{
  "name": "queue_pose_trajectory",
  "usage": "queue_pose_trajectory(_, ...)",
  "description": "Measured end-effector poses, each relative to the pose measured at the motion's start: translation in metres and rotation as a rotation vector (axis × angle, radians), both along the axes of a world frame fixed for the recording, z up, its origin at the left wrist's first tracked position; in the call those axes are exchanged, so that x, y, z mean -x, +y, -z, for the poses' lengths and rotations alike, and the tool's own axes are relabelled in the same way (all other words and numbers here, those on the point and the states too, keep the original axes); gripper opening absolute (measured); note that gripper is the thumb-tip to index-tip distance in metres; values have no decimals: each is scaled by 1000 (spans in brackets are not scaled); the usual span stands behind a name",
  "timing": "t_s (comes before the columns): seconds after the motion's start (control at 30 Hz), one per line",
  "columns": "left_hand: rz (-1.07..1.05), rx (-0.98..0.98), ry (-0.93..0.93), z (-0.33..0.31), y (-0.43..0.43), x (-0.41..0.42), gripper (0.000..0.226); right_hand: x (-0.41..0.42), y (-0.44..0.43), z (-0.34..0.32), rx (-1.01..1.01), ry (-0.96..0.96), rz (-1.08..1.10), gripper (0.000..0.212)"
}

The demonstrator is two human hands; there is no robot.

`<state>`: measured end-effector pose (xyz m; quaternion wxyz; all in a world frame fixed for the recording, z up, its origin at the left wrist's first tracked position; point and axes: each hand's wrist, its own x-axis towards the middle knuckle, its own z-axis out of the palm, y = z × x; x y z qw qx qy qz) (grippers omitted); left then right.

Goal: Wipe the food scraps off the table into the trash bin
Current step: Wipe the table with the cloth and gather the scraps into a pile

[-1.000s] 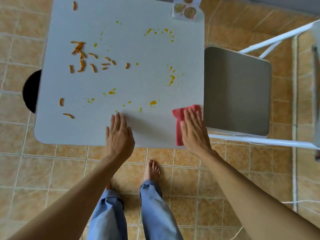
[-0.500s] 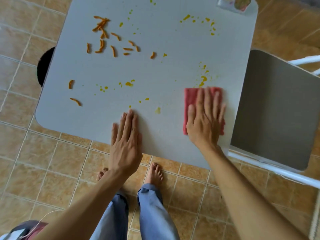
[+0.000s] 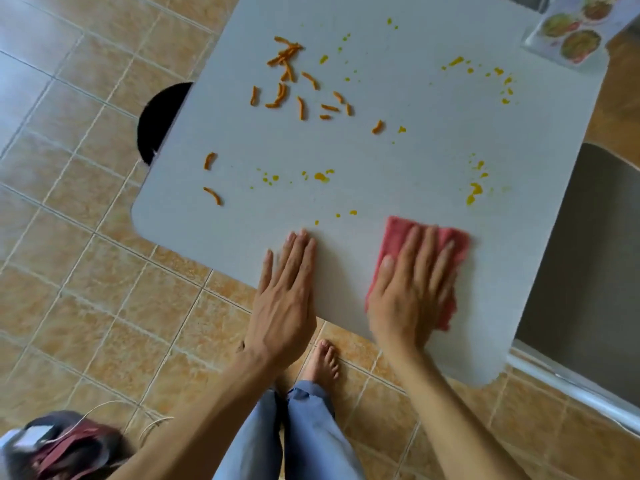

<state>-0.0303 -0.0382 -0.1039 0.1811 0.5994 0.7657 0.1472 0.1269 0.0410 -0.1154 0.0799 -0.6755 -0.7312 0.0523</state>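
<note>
A floor (image 3: 86, 289) of orange-tan tiles with pale grout fills the room under everything. On it stands a pale grey counter (image 3: 398, 150) with rounded corners, seen from above and turned at an angle. Just beside the counter's right edge is a chair (image 3: 588, 271) with a flat grey seat and a white metal frame. The person stands barefoot at the near edge in blue trousers (image 3: 304, 434). At the bottom left of the floor lies a blurred dark and red bag (image 3: 65, 448) with a thin white cord trailing from it.

A round black trash bin (image 3: 157, 123) sits on the floor at the counter's left edge, half hidden beneath the top. On the far right corner rests a printed card (image 3: 571, 32) showing dishes of food.

The right hand (image 3: 412, 292) lies flat with fingers spread, its grip pressed down on a red cloth (image 3: 398, 237) near the counter's near edge. The left hand (image 3: 287, 296) rests open and flat on the bare counter beside it, grip holding nothing.

Orange food strips (image 3: 291, 84) are clustered at the far left of the counter, nearest the bin, with two more by the left edge. Yellow-orange specks and smears (image 3: 474, 192) are scattered across the middle, the far right and just beyond the cloth.
</note>
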Motion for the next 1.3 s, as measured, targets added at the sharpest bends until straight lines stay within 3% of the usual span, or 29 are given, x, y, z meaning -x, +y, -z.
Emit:
queue_pose_trajectory(0.13, -237, -56, 65, -1, -10, 41, 60, 11, -2, -3, 37, -21, -789, 57)
queue_pose_trajectory(0.17, -276, -55, 75, -1, -11, 55, 57, 7, 15, -1, 19, -33, -879, 56)
queue_pose_trajectory(0.23, -315, -36, 94, 1, -12, 87, 55, 5, 46, 3, -4, -29, -744, 55)
queue_pose_trajectory(0.33, -327, -15, 110, 4, -7, 126, 56, 40, 45, 6, -12, 2, -109, 55)
queue_pose_trajectory(0.37, -328, -18, 103, 7, -3, 135, 56, 62, 37, 6, -17, 2, -13, 55)
queue_pose_trajectory(0.4, -332, -19, 97, 9, 0, 142, 56, 84, 28, 5, -17, 9, -47, 55)
queue_pose_trajectory(0.43, -343, -14, 94, 12, 3, 147, 56, 99, 23, 6, -3, 6, -219, 56)
queue_pose_trajectory(0.5, -374, 2, 90, 19, 6, 153, 56, 105, 30, 7, 20, -27, -721, 57)
queue_pose_trajectory(0.57, -386, -1, 75, 25, 6, 153, 58, 100, 58, 7, 9, -52, -898, 56)
queue_pose_trajectory(0.7, -378, -33, 78, 29, 3, 152, 59, 132, 44, 10, -21, -23, -239, 56)
queue_pose_trajectory(0.73, -375, -32, 80, 29, 2, 152, 59, 150, 29, 10, -20, -15, -208, 56)
queue_pose_trajectory(0.87, -353, -41, 82, 28, 2, 152, 58, 185, 6, 13, 16, -37, -676, 59)
queue_pose_trajectory(0.93, -347, -54, 85, 28, 3, 153, 58, 195, 25, 14, 12, -54, -732, 60)
queue_pose_trajectory(1.13, -367, -64, 93, 30, 3, 152, 59, 248, 77, 17, 10, -2, -470, 60)
queue_pose_trajectory(1.3, -362, -37, 74, 27, 2, 151, 58, 230, 35, 14, -22, 22, -302, 56)
